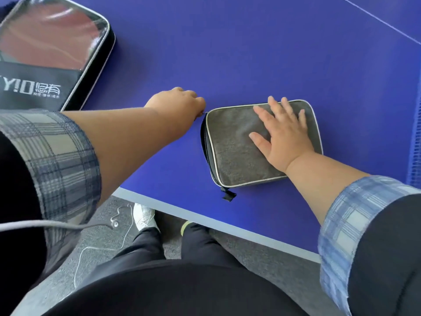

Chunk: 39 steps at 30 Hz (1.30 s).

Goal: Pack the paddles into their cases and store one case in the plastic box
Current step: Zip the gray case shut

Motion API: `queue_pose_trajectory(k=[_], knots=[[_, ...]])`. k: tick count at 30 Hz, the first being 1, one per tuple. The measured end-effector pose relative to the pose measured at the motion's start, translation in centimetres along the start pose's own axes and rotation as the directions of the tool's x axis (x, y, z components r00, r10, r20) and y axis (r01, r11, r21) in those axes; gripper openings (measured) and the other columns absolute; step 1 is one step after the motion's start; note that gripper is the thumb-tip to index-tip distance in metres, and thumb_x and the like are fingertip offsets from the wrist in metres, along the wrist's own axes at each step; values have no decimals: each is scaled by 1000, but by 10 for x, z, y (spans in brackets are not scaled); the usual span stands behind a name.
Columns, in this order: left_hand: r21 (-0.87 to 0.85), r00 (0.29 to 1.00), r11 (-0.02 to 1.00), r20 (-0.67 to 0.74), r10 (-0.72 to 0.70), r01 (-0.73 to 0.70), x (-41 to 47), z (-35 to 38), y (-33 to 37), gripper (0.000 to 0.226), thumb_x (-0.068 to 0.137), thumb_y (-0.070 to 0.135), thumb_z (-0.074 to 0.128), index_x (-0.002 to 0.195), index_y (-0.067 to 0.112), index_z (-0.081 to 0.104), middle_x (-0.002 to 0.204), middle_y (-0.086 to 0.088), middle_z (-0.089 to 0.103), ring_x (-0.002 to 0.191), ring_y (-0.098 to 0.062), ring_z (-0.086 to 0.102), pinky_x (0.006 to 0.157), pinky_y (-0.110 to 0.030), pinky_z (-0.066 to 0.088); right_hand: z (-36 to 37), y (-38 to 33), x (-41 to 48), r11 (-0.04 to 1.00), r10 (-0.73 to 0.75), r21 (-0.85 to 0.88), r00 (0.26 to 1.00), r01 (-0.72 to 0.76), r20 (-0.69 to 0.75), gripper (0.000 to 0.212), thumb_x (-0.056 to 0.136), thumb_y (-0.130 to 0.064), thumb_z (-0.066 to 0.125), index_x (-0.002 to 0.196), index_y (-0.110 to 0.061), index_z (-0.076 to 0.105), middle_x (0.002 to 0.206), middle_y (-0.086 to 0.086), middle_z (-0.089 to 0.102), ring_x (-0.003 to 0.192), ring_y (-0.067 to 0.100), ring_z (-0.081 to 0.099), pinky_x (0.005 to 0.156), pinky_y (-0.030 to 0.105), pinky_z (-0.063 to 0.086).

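**Bright, even light, soft wide-angle frame**

Lit brightly and evenly, with only a faint, soft shadow along the left edge of the grey case (pixel 241 144). Caught white glare streaks on the clear window of the black case (pixel 52 35). Looked slightly soft throughout; stretched and blurred the plaid sleeves (pixel 61 160) at both sides.

The small case (pixel 237 147) looks to be made of grey felt-like cloth, matt and a bit fuzzy, edged with smooth pale piping and a black zip (pixel 205 144). The bigger case (pixel 41 87) is done in matt black fabric with a glossy clear plastic window (pixel 50 35). The blue surface (pixel 250 53) is finished smooth and matt, and the floor (pixel 250 254) is covered in rough grey carpet.
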<state>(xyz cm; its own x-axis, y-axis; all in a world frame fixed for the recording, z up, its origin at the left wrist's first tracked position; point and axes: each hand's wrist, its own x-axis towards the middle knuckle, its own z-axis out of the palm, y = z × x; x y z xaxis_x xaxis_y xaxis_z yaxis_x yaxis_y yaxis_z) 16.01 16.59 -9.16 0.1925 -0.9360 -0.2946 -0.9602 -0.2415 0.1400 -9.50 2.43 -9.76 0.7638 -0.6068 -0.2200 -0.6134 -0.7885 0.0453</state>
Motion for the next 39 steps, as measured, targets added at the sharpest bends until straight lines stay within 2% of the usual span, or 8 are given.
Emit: queue_pose_trajectory(k=[11, 23, 26, 28, 31, 34, 36, 39], knots=[[-38, 986, 985, -1, 167, -167, -53, 18, 7, 12, 99, 27, 41, 97, 23, 52, 84, 5, 41, 77, -22, 42, 62, -36, 38, -5, -6, 3, 990, 130, 50, 991, -132, 41, 76, 89, -77, 15, 156, -43, 16, 169, 0, 13, 156, 27, 2, 118, 68, 9], [-92, 944, 947, 96, 315, -306, -79, 43, 58, 18, 102, 37, 38, 93, 26, 50, 96, 6, 55, 90, -22, 59, 63, -33, 37, -4, -11, 14, 957, 267, 112, 963, -269, 30, 78, 86, -82, 15, 155, -45, 17, 169, -1, 13, 156, 27, 1, 118, 68, 5], [-183, 919, 943, 238, 315, -276, -76, 36, 52, 33, 97, 56, 38, 112, 36, 59, 111, 13, 59, 102, -16, 59, 73, -32, 45, -5, -10, 16, 958, 253, 123, 965, -259, 68, 80, 85, -83, 16, 155, -45, 17, 169, -1, 11, 156, 26, 0, 118, 67, 3], [-239, 911, 952, 320, 261, -189, -78, 25, 44, 41, 90, 69, 27, 101, 44, 58, 104, 19, 58, 93, -13, 59, 72, -32, 47, -9, -8, 12, 939, 241, 238, 969, -249, 62, 80, 84, -82, 23, 155, -43, 26, 169, 1, 13, 156, 24, 3, 119, 63, 3], [-349, 975, 932, 221, -22, 100, -73, 12, 33, 52, 86, 71, 18, 76, 31, 49, 78, 12, 55, 70, -17, 57, 57, -31, 42, -15, 3, -8, 793, 444, 500, 893, -349, -80, 70, 89, -69, 43, 149, -32, 43, 164, 4, 29, 152, 23, 21, 121, 52, 19], [-608, 879, 634, 330, -346, 478, -52, 2, 37, 46, 93, 62, 41, 120, 28, 54, 90, 11, 66, 72, -16, 65, 54, -29, 47, -14, 24, -36, 414, 734, 678, 663, -607, 145, 65, 88, -58, 54, 143, -24, 49, 151, 5, 46, 138, 27, 44, 110, 50, 40], [-707, 798, 374, 491, -350, 599, -40, -3, 49, 58, 92, 58, 51, 141, 28, 42, 106, 5, 67, 87, -20, 68, 72, -38, 57, -13, 29, -47, 215, 713, 708, 604, -673, 357, 47, 86, -56, 57, 123, -28, 60, 132, 2, 60, 113, 26, 59, 93, 44, 51], [-709, 778, 324, 535, -330, 626, -31, -9, 73, 48, 90, 55, 54, 131, 29, 46, 103, 7, 60, 91, -19, 63, 76, -39, 55, -12, 39, -48, 136, 646, 762, 640, -633, 416, 28, 86, -49, 64, 107, -32, 60, 113, -7, 66, 91, 11, 61, 69, 32, 47]])
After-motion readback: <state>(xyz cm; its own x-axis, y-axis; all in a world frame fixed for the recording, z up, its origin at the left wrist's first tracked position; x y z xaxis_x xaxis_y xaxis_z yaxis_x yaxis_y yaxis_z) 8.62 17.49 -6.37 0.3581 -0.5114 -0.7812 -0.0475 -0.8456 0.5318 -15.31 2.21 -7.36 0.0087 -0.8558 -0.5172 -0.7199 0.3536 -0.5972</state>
